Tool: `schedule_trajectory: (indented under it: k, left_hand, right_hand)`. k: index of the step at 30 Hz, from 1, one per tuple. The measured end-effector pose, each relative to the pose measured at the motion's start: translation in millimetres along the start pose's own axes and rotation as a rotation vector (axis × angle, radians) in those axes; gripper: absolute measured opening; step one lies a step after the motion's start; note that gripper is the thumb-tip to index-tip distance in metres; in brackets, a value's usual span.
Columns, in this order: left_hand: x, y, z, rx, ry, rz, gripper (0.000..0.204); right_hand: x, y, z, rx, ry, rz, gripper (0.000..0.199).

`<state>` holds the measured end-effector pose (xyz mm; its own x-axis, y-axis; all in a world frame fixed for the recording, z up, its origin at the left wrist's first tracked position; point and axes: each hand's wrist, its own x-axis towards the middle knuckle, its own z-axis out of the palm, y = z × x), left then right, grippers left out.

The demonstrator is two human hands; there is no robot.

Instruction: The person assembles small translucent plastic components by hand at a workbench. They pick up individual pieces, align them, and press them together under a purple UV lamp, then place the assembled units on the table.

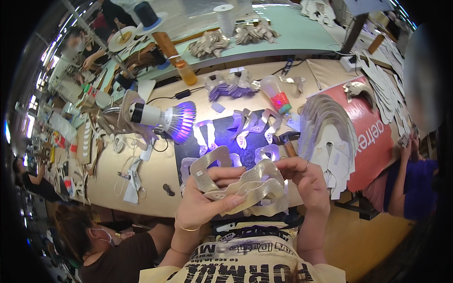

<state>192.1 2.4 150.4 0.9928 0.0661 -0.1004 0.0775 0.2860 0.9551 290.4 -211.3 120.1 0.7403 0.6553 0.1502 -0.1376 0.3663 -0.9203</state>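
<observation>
Between my hands, above the near edge of the bench, is a small stack of metallic gold shoe-upper pieces (264, 181) with wavy, curved outlines. My left hand (200, 200) grips them from the left, thumb on top and fingers behind. A curved strap-like part of one piece stands up beside those fingers. At the right end of the stack, my right hand (304, 181) has its fingers bent and pinching the edge; its thumb is partly hidden. Beyond them, similar cut-out pieces (204, 134) lie on a dark mat (186, 148) under purple light.
A lit lamp (179, 121) leans over the mat from the left. To the right are a hammer (291, 147), a plastic bottle (276, 93) and a fanned stack of pale uppers (330, 137) on a red sheet (363, 162). Co-workers sit at left (125, 250) and right (410, 188).
</observation>
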Motion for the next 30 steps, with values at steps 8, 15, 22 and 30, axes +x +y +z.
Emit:
schedule_trajectory:
  k: [8, 15, 22, 30]
  left_hand:
    - [7, -5, -9, 0.019, 0.076, -0.052, 0.05]
    - [5, -11, -26, -0.122, -0.109, -0.061, 0.051]
    - [6, -21, -42, -0.216, -0.132, -0.202, 0.038]
    - [4, -26, -42, 0.002, 0.025, -0.177, 0.035]
  right_hand:
    - [14, 11, 16, -0.124, 0.18, 0.091, 0.034]
    - [28, 11, 16, -0.122, 0.176, 0.155, 0.03]
    - [56, 5, 12, -0.387, -0.139, 0.12, 0.035]
    - [75, 14, 25, -0.277, -0.088, 0.268, 0.043]
